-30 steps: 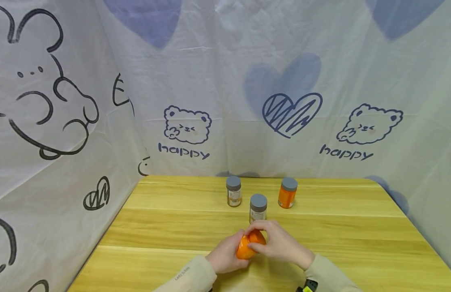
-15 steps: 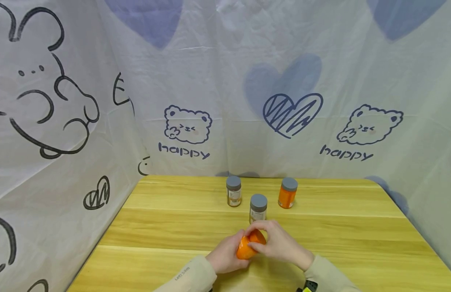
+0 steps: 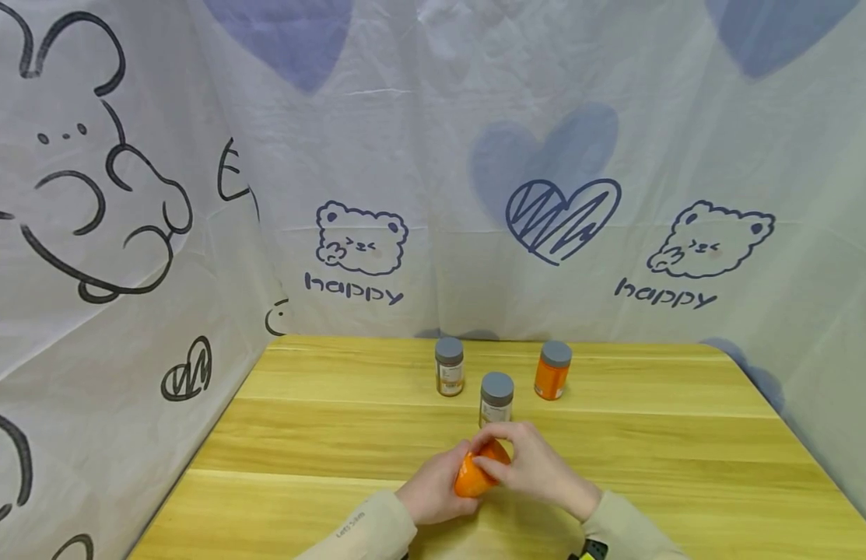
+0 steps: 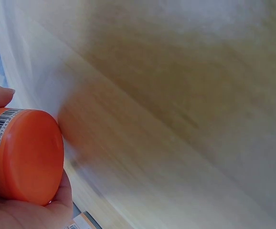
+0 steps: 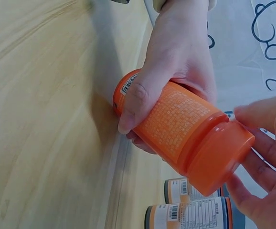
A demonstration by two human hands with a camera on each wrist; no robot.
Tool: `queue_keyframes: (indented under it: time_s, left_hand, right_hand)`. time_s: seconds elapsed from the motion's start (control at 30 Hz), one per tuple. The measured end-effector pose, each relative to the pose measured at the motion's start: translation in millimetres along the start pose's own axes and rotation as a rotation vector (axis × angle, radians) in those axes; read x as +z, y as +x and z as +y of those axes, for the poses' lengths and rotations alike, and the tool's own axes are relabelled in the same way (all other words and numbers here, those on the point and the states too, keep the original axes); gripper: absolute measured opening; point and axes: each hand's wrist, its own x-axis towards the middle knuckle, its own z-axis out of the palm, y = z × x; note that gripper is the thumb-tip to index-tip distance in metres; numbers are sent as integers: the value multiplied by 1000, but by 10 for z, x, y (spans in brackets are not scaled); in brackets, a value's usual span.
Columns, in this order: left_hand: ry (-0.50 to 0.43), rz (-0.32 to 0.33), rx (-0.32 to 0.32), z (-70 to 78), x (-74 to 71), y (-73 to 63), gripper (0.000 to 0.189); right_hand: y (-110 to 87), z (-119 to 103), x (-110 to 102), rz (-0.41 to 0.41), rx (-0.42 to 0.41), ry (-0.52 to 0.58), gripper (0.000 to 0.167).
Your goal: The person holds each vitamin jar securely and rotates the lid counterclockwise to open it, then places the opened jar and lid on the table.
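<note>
1. Slightly, the thumb of the right hand [image 3: 538,470] has shifted toward the far left over the orange bottle [image 3: 469,481] since the earlier frame, while the three jars have stayed where they were (we cannot tell whether the bottle's cap [image 5: 220,159] has turned).
2. We see the left hand [image 3: 438,488] gripping the bottle's body, its fingers wrapped round one side and the thumb laid across the other.
3. With the right hand, the fingers and thumb pinch that orange cap from opposite sides.
4. Between the two hands, at the near middle of the scene, the bottle is tilted, its base toward the left hand and its cap toward the right; we make out a barcode label [image 4: 2,126] near the base.
5. Farther off stand three upright jars with gray lids: a pale-labelled left jar [image 3: 450,376], a pale-labelled middle jar [image 3: 496,407] just beyond the right hand and partly hidden by it, and an orange right jar [image 3: 551,379].
6. Under them all we see a wood-grained worktop [image 3: 313,443], and behind it a white cloth [image 3: 468,303] with bears, hearts and the word "happy".
</note>
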Motion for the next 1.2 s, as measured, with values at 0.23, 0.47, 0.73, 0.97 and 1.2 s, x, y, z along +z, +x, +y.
queue_keyframes:
  time_s: [0.23, 0.47, 0.73, 0.97, 1.2]
  left_hand:
    - [32, 12, 4, -26, 21, 5, 59]
    - [22, 10, 4, -41, 21, 13, 59]
    - [-6, 1, 8, -37, 14, 12, 49]
    - [-19, -1, 1, -42, 24, 12, 50]
    - [3, 11, 10, -58, 35, 20, 51]
  right_hand:
    - [15, 26, 37, 46, 9, 47, 12]
    - [14, 34, 50, 60, 27, 52, 16]
    - [10, 56, 33, 39, 126, 55, 22]
    - [2, 93, 7, -22, 205, 103, 30]
    - [-9, 105, -3, -47, 245, 81, 36]
